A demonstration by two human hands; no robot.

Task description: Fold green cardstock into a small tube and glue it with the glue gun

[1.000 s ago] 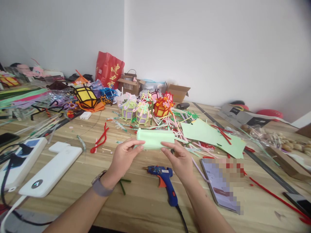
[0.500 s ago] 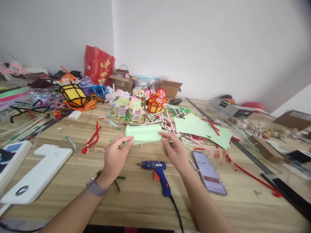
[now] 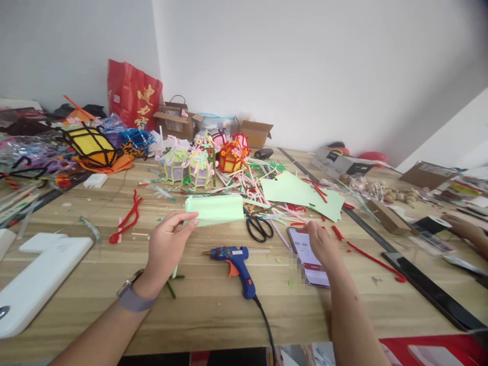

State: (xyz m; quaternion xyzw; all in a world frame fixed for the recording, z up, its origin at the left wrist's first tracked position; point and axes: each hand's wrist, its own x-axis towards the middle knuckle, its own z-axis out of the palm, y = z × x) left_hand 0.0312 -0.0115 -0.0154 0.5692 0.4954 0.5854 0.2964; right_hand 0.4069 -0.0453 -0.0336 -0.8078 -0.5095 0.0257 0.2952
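Observation:
A light green folded piece of paper [image 3: 215, 207] is held up at its left end in my left hand [image 3: 171, 235], between thumb and fingers. My right hand [image 3: 323, 246] hovers at the phone [image 3: 309, 267], covering part of its screen. Its fingers are loosely bent, with nothing visible in them. Between my arms lies a blue hot glue gun [image 3: 237, 259], nozzle to the left and cord running toward me. Black-handled scissors [image 3: 260, 227] rest just right of the folded paper, their blades partly hidden among strips.
Light green sheets [image 3: 297, 193] and loose strips lie beyond the scissors. Small lanterns [image 3: 200, 165] stand at the back. Red pipe cleaners [image 3: 127, 218] lie at left, a white power bank [image 3: 48, 279] nearer. Another person's hand [image 3: 467, 229] shows at the right edge.
My right hand has let go of the folded paper and moved right, over the phone. My left hand still holds the paper. The view has turned right, bringing the scissors into sight.

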